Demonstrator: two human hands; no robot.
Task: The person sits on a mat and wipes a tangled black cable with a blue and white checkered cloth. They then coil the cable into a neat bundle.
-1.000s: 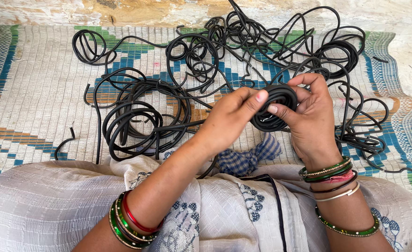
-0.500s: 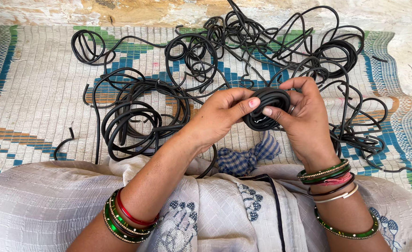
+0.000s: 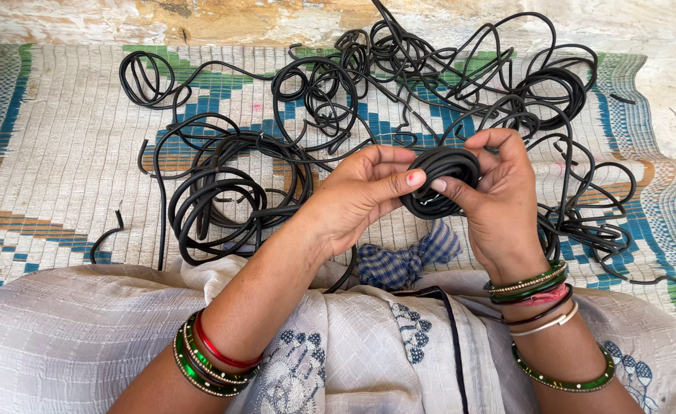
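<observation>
Two hands on one small coil

Both of my hands are closed on the same little coil of black cord [image 3: 439, 182], held up over my lap in front of the mat. My left hand [image 3: 357, 195] presses its thumb against the coil's near edge and cups it from the side; my right hand [image 3: 499, 192] wraps fingers over the top and pinches from the other side. The hands are close together, with only the coil between them.

To do this well, I judge the grip should stay firm enough that the turns do not spring loose, each loop lying flat on the last.

The coil is tight and roundish, several black turns stacked, with a small hollow in the middle. Its loose end I cannot make out. Behind it, the woven mat [image 3: 54, 153] carries a big tangle of black cord [image 3: 399, 69] and a looser ring of loops [image 3: 231, 192]. A blue checked cloth [image 3: 403, 257] lies just below my hands.
</observation>
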